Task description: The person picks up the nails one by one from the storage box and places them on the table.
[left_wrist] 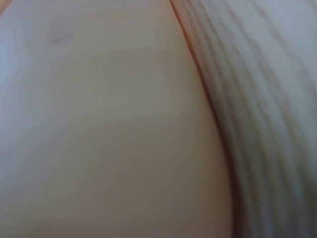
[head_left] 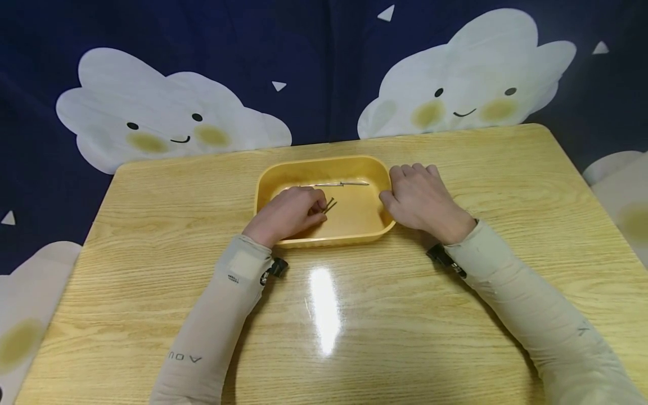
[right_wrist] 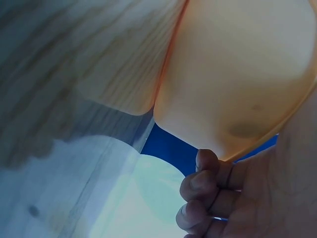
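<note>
A shallow yellow plastic tray (head_left: 354, 218) stands on the table. My left hand (head_left: 288, 212) reaches over its near left side. Its thumb and fingers pinch thin metal nails (head_left: 330, 205), whose ends stick out to the right; exactly where they are gripped is partly hidden. More nails (head_left: 354, 183) lie in a row along the tray's far inner side. My right hand (head_left: 421, 197) grips the tray's right rim, thumb toward the inside. In the right wrist view its curled fingers (right_wrist: 198, 183) show beside the tray wall (right_wrist: 223, 74). The left wrist view shows only the tray wall (left_wrist: 114, 124) close up.
The wood-grain table (head_left: 167, 225) extends around the tray, with a glare patch in front. Behind it hangs a dark blue cloth (head_left: 324, 67) with white clouds. Both forearms wear pale sleeves with small dark cameras (head_left: 277, 268) at the wrists.
</note>
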`<move>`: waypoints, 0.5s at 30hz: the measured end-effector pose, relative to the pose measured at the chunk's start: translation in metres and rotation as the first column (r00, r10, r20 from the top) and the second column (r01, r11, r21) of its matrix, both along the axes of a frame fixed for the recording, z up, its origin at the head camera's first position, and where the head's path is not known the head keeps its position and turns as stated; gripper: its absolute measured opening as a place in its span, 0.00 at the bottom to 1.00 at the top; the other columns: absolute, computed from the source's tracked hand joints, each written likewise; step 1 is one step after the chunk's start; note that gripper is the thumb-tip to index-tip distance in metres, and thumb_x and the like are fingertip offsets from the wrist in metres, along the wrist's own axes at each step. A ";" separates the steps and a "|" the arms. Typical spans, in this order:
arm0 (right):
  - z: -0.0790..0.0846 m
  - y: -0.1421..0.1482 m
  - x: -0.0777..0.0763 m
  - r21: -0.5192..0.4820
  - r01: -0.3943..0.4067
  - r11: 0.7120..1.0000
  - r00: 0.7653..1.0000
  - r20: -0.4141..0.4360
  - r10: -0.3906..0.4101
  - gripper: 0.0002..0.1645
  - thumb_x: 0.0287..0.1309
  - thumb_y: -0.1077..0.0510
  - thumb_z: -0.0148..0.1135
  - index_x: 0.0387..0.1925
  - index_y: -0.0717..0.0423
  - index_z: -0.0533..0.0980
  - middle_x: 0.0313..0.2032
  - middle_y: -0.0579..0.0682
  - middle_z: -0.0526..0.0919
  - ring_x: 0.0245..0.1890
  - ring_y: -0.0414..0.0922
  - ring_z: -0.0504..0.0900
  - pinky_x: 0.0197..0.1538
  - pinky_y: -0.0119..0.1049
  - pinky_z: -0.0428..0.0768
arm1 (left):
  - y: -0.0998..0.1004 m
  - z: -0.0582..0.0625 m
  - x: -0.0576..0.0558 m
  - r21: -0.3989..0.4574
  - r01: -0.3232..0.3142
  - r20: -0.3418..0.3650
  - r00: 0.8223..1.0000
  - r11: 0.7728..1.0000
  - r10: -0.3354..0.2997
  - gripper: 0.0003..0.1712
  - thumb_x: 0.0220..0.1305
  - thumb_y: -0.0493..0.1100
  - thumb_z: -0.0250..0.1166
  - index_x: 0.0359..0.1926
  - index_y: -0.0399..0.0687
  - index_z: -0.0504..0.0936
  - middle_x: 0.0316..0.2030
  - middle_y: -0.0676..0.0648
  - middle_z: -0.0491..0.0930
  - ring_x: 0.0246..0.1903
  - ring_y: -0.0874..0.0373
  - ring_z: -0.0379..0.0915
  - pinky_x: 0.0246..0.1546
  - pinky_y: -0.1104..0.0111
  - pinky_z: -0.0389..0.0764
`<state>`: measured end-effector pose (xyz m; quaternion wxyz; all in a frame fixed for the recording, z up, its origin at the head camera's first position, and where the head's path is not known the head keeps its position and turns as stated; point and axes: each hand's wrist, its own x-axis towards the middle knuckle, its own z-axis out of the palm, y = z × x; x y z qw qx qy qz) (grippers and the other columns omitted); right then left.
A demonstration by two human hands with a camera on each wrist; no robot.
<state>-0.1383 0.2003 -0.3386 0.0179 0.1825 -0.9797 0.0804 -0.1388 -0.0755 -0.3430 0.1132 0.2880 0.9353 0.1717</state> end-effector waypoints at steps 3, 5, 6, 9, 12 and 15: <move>0.000 0.000 0.000 -0.004 0.000 1.000 1.000 -0.007 0.000 0.17 0.68 0.50 0.46 0.30 0.59 0.70 0.26 0.55 0.72 0.29 0.55 0.70 0.36 0.44 0.62 | 0.000 0.000 0.000 0.006 0.005 0.001 1.000 1.000 -0.005 0.10 0.71 0.45 0.66 0.48 0.46 0.86 0.45 0.48 0.90 0.47 0.56 0.86 0.55 0.61 0.84; 0.000 0.000 0.000 -0.004 0.000 1.000 1.000 -0.009 0.000 0.17 0.68 0.50 0.46 0.30 0.59 0.70 0.26 0.55 0.72 0.29 0.55 0.70 0.36 0.44 0.62 | 0.000 0.001 0.000 0.011 0.008 -0.001 1.000 1.000 -0.008 0.10 0.71 0.44 0.66 0.48 0.46 0.86 0.45 0.48 0.90 0.47 0.55 0.87 0.55 0.61 0.84; 0.000 0.000 0.000 -0.005 0.000 1.000 1.000 -0.008 0.000 0.17 0.68 0.50 0.46 0.30 0.59 0.70 0.26 0.55 0.72 0.29 0.55 0.70 0.36 0.44 0.62 | 0.000 0.001 0.000 0.014 0.010 -0.004 1.000 1.000 -0.010 0.09 0.71 0.43 0.66 0.48 0.46 0.87 0.45 0.48 0.90 0.46 0.55 0.87 0.54 0.61 0.84; 0.000 0.000 0.000 -0.003 0.002 1.000 1.000 -0.006 -0.002 0.17 0.68 0.50 0.46 0.30 0.59 0.70 0.26 0.55 0.73 0.29 0.55 0.71 0.36 0.44 0.62 | 0.000 0.001 0.000 0.024 0.012 -0.010 1.000 1.000 -0.012 0.09 0.71 0.42 0.66 0.47 0.45 0.87 0.45 0.48 0.90 0.46 0.55 0.87 0.54 0.61 0.85; 0.000 0.000 0.000 0.000 0.002 1.000 1.000 -0.004 -0.002 0.18 0.68 0.49 0.46 0.31 0.59 0.70 0.27 0.55 0.73 0.30 0.56 0.71 0.36 0.44 0.62 | 0.000 0.002 0.000 0.032 0.007 -0.003 1.000 0.999 -0.006 0.09 0.70 0.42 0.67 0.47 0.45 0.88 0.44 0.48 0.91 0.46 0.55 0.87 0.53 0.62 0.85; 0.000 0.000 0.000 0.002 0.002 1.000 1.000 0.001 -0.002 0.18 0.69 0.49 0.46 0.31 0.59 0.70 0.28 0.55 0.74 0.31 0.56 0.71 0.37 0.45 0.63 | 0.000 0.002 0.000 0.036 -0.002 0.008 1.000 0.999 0.002 0.09 0.70 0.41 0.67 0.47 0.45 0.88 0.44 0.48 0.91 0.46 0.55 0.88 0.53 0.62 0.86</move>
